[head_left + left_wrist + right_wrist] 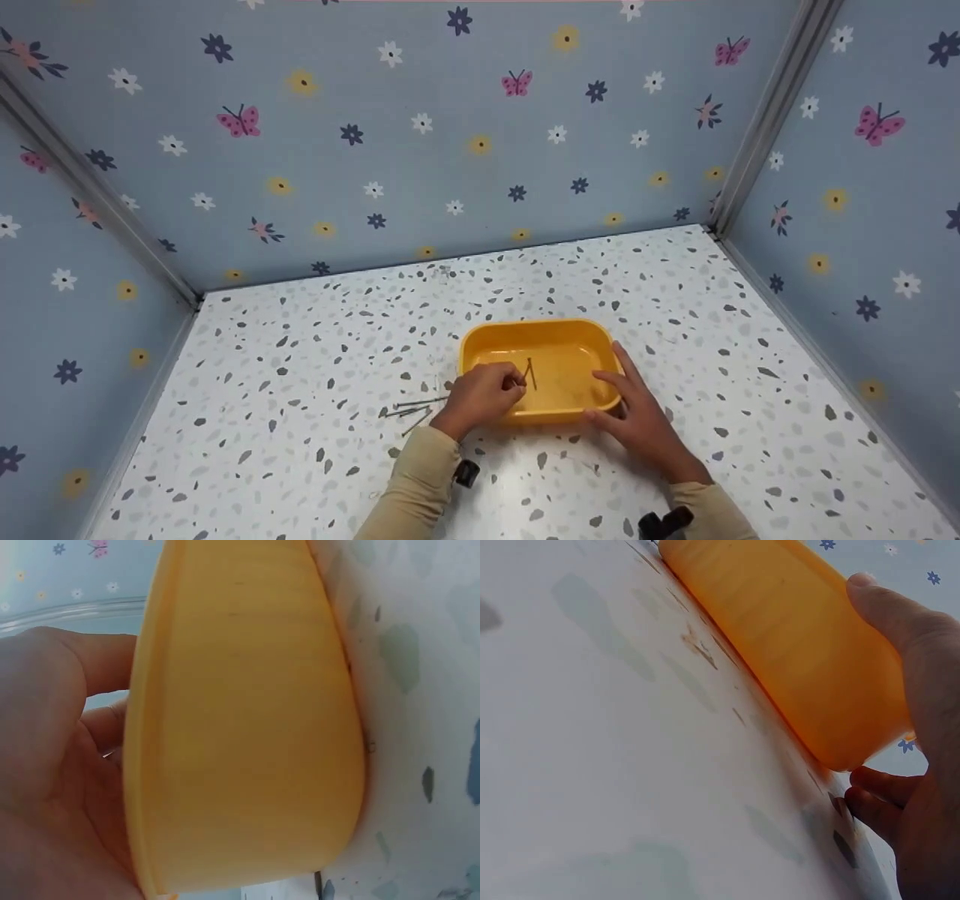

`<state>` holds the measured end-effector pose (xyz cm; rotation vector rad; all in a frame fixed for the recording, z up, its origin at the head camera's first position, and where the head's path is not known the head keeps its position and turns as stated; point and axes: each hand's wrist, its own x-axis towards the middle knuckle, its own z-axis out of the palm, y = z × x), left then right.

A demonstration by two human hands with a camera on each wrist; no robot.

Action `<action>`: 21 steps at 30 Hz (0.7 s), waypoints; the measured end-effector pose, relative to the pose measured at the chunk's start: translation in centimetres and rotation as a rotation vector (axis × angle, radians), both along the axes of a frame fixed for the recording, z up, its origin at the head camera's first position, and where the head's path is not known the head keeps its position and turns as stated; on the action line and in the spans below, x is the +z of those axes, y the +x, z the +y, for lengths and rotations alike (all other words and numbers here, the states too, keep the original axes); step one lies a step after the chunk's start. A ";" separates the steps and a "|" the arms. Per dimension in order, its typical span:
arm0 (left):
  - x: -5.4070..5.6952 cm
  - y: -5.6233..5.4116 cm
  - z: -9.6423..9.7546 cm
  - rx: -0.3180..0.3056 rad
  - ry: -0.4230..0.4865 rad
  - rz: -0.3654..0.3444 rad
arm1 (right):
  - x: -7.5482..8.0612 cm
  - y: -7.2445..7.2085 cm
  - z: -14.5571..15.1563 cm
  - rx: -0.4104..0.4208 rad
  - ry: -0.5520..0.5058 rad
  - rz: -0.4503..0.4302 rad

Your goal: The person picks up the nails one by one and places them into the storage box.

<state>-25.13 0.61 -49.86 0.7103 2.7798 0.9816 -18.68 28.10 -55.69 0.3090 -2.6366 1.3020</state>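
Observation:
A yellow rectangular plastic tray (562, 330) sits on the speckled tabletop. My left hand (480, 394) reaches over its near left side, fingers curled and pinching a thin nail (526, 373) low inside. Another nail (534, 379) stands out against the tray floor beside those fingertips. In the left wrist view, the tray's wall (247, 720) hides the fingertips of the left hand (60, 727). My right hand (641, 420) grips the tray's near right corner, thumb (885, 607) up at the rim and other fingers around the end wall.
Several loose nails (409, 409) lie on the white speckled tabletop (315, 360) just left of the tray, near the left wrist. Blue flower-patterned panels (420, 165) enclose the table at the back and both sides.

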 end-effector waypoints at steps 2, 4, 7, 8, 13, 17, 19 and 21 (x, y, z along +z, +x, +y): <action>-0.2 0.1 0.1 0.000 -0.036 0.025 | -0.1 0.0 0.0 0.002 -0.001 0.007; -0.3 0.2 0.2 -0.001 -0.052 0.035 | -0.1 0.0 0.0 0.004 -0.002 0.011; -0.5 0.2 0.3 -0.003 -0.061 0.043 | -0.1 0.1 0.0 0.003 -0.009 0.008; -0.5 0.2 0.3 -0.003 -0.062 0.046 | -0.1 0.1 0.0 0.000 -0.009 0.006; -0.8 0.2 0.4 -0.011 -0.089 0.087 | -0.2 0.0 0.0 -0.007 -0.002 0.002; -0.9 0.2 0.4 -0.022 -0.110 0.108 | -0.3 -0.1 0.0 -0.009 0.009 0.005; -1.0 0.2 0.4 -0.021 -0.114 0.113 | -0.3 -0.1 0.0 -0.009 0.005 0.005; -0.9 0.3 0.5 -0.018 -0.113 0.115 | -0.3 -0.1 0.1 -0.009 0.005 0.004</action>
